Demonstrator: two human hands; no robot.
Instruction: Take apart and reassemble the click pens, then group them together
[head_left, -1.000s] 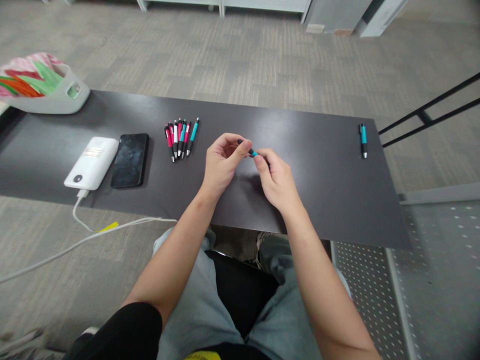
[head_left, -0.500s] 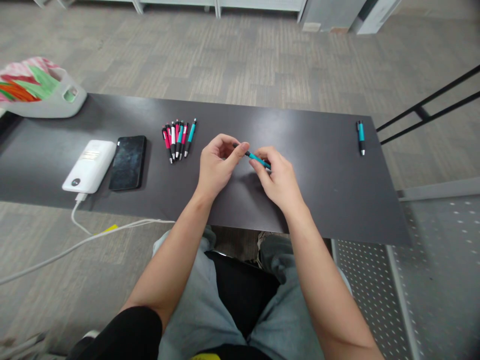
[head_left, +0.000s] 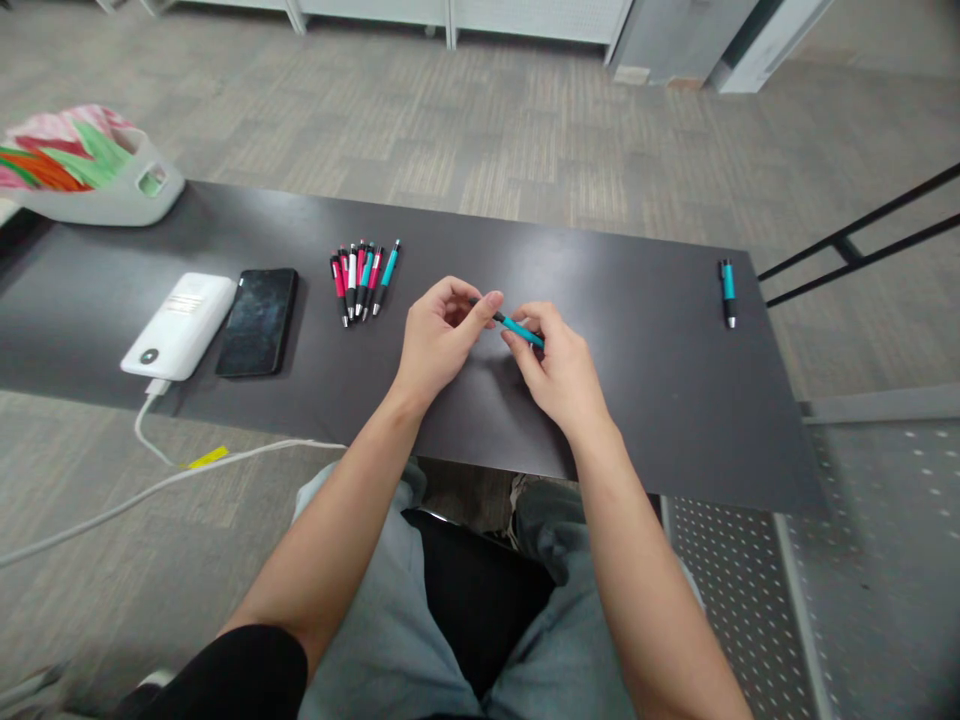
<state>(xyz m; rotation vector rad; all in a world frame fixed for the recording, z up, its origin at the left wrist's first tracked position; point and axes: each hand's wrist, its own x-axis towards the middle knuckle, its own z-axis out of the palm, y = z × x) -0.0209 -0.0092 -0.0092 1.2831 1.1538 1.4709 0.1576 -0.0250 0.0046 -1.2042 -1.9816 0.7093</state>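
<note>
Between my hands, above the dark table (head_left: 465, 420), is a teal pen (head_left: 523, 331) with a black part at its left end. My left hand (head_left: 448, 335) pinches that black end between thumb and fingers. My right hand (head_left: 556, 365) is closed around the teal end, partly hiding it. Left of my hands, several pens lie side by side in a bunch, among them a pink pen (head_left: 340, 290), a white pen (head_left: 352, 280) and a teal pen (head_left: 387, 277). Another teal pen (head_left: 728, 293) lies alone near the table's right end.
A black phone (head_left: 258, 322) and a white power bank (head_left: 180, 325) lie on the left, with a white cable (head_left: 154, 490) running from the power bank past the table's front edge. At the far left stands a white basket (head_left: 150, 190) holding colourful items. Black metal bars (head_left: 855, 250) are at the right.
My view has shifted slightly. Both hands stay on the same pen, and a little more of its teal barrel shows by my right fingers. The other pens have not moved on the table.
</note>
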